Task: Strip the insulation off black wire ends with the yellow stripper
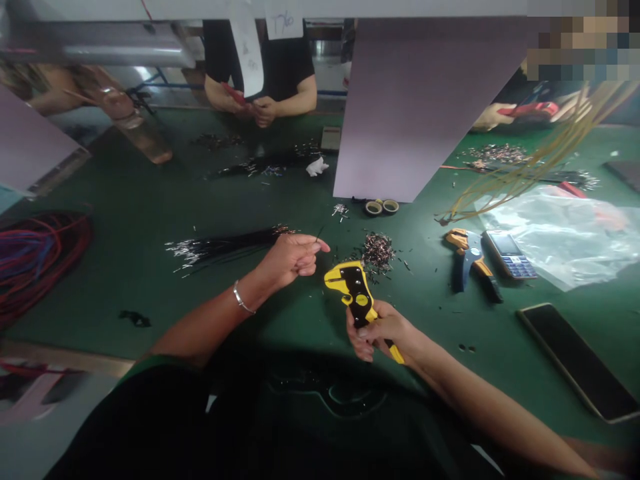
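Note:
My right hand (pixel 383 333) is shut around the handle of a yellow and black self-adjusting wire stripper (pixel 356 290), whose jaws point up and to the left. My left hand (pixel 293 260) is to the left of the stripper's jaws, a short gap apart. Its finger and thumb pinch a thin black wire (pixel 319 233), which sticks up from the fingertips. Behind that hand lies a bundle of black wires with bare metal ends (pixel 225 245). A heap of small cut wire pieces and metal terminals (pixel 377 253) sits just above the stripper.
The green work mat (pixel 135 200) holds a blue and orange stripper (pixel 470 260), a keypad phone (pixel 509 255), a dark smartphone (pixel 577 360), a plastic bag (pixel 555 237), tape rolls (pixel 381 207), and a red and blue cable coil (pixel 35 263). A co-worker's hands (pixel 263 110) are across the table.

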{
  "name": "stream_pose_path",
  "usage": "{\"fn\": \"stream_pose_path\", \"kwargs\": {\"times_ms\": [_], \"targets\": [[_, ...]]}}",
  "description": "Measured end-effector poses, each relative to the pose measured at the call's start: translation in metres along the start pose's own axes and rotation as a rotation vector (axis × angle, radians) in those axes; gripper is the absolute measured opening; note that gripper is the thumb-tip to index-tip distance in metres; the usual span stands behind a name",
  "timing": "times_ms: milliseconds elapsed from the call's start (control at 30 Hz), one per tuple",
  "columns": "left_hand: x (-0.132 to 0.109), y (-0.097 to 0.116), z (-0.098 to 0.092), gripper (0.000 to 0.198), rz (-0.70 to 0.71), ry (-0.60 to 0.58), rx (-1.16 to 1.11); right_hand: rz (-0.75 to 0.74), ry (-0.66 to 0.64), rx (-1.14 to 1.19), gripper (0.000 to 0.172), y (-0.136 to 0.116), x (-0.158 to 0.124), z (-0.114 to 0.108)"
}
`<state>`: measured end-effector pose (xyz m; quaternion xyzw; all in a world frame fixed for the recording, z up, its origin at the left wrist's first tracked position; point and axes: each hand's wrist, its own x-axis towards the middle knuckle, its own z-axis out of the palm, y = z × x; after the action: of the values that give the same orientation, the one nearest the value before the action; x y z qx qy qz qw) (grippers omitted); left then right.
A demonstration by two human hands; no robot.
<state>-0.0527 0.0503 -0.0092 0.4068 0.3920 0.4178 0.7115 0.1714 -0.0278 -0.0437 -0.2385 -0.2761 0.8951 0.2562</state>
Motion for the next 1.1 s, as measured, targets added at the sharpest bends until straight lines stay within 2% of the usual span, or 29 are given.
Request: {"fn": "stream_pose_path", "kwargs": {"times_ms": [433, 767, 933, 1100], "targets": [[0.002, -0.001, -0.003, 0.013, -0.007, 0.005, 0.025, -0.039, 0.115, -0.188, 0.014, 0.008, 0.003, 0.004], [0.005, -0.001, -0.008, 0.013, -0.008, -0.001, 0.028, -0.077, 0.221, -0.534, 0.017, 0.014, 0.006, 0.004], [0.004, -0.002, -0.006, 0.012, -0.027, -0.008, 0.015, -0.072, 0.068, -0.191, 0.016, 0.011, 0.007, -0.003], [0.001, -0.004, 0.002, 0.011, -0.028, 0.015, -0.023, -0.098, 0.062, 0.005, 0.020, 0.001, 0.007, -0.003]]}}
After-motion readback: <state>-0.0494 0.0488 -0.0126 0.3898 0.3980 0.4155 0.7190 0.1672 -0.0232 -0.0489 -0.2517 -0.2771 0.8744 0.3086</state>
